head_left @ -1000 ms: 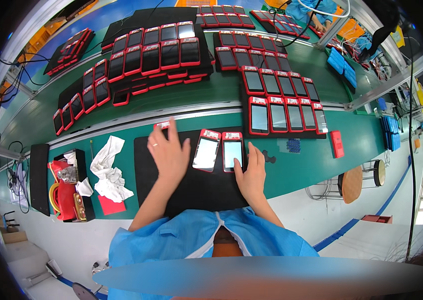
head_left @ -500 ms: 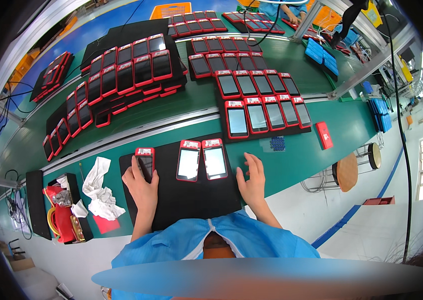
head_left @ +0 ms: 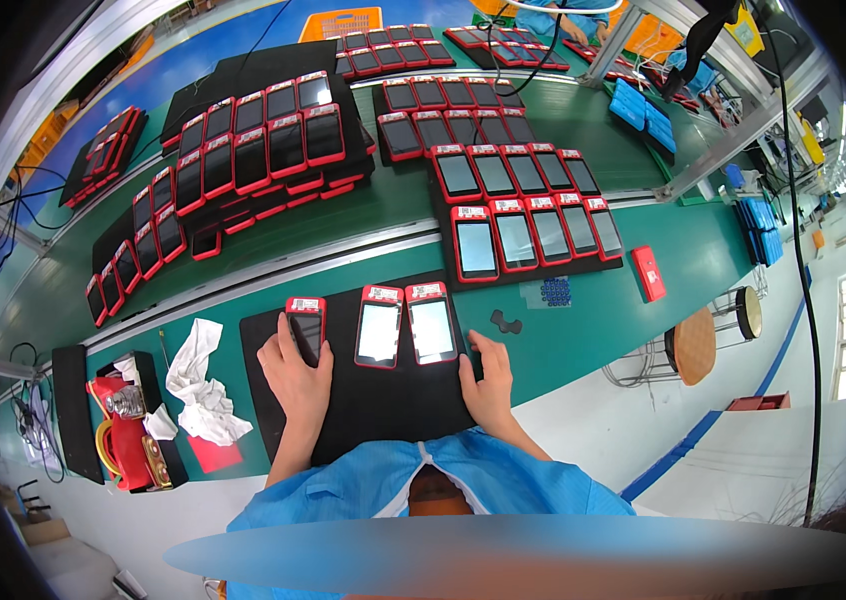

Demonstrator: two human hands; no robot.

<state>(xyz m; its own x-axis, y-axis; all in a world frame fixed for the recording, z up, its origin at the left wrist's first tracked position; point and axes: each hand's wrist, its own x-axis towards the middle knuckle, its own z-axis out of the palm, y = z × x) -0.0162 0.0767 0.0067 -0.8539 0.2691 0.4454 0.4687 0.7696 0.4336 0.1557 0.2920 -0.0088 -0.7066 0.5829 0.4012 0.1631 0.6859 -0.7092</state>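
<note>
On the black mat (head_left: pixel 363 420) lie two red handheld devices with bright white screens, a left one (head_left: pixel 380 327) and a right one (head_left: pixel 431 325). Left of them is a third red handheld device (head_left: pixel 309 330), its screen dark. My left hand (head_left: pixel 297 382) grips this one by its sides, thumb on the right and fingers on the left, hiding its lower part. My right hand (head_left: pixel 489 384) rests at the mat's right edge, fingers apart and holding nothing. Just beyond it, a small dark grey, two-lobed piece (head_left: pixel 506 322) lies on the green table.
Racks of similar devices (head_left: pixel 528 235) fill the back, with stacked trays (head_left: pixel 258 140) at left. A crumpled white cloth (head_left: pixel 203 390) and an open box of tools (head_left: pixel 133 425) lie left. A blue-dotted sheet (head_left: pixel 555 292) and a red case (head_left: pixel 648 273) sit right.
My left hand and the dark-screened device have shifted slightly right and nearer to me. My right hand has drawn left and nearer, and the dark grey piece now shows beyond it.
</note>
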